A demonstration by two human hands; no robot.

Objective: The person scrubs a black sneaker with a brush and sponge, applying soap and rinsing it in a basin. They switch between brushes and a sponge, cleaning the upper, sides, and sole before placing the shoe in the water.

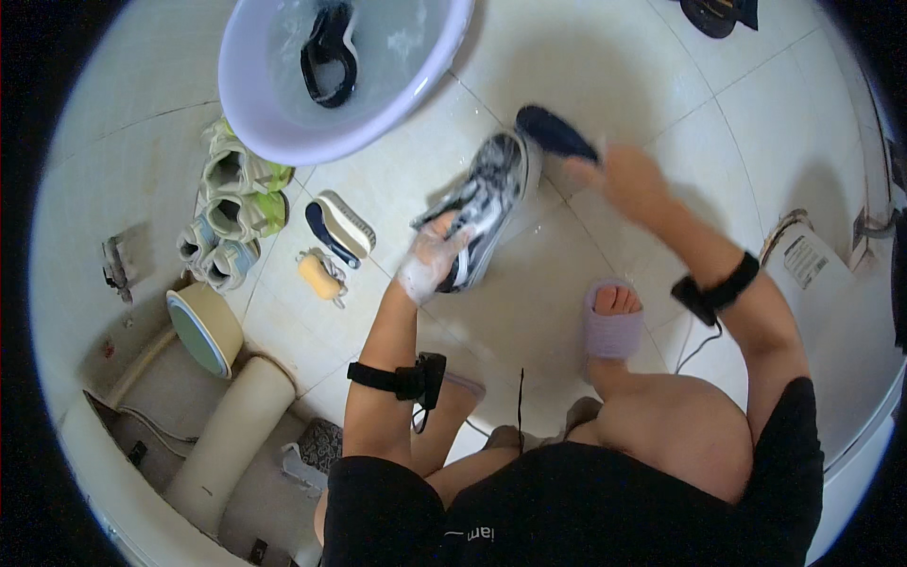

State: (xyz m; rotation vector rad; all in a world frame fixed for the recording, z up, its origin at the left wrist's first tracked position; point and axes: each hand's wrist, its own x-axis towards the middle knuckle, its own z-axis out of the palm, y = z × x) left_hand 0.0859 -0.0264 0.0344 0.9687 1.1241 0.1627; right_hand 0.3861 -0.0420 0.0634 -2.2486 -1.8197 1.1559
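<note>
A grey, black and white sneaker (491, 194), streaked with suds, is held above the tiled floor in front of me. My left hand (430, 260), foamy, is closed around the sneaker at its nearer end. My right hand (624, 184), a little blurred, grips a dark blue scrub brush (557, 132) by one end. The brush's far end is beside the sneaker's tip; whether they touch, I cannot tell. Left of the sneaker lie a second brush (342, 227) with pale bristles and a yellow bar of soap (321, 276) on some netting.
A lavender basin (340, 151) of cloudy water, with a dark shoe (331, 66) in it, stands at the far left. Several pale sneakers (236, 189) line the left side. Nearer are a tilted yellow tub (208, 326) and a thick white pipe (236, 435). My slippered foot (612, 317) is at right.
</note>
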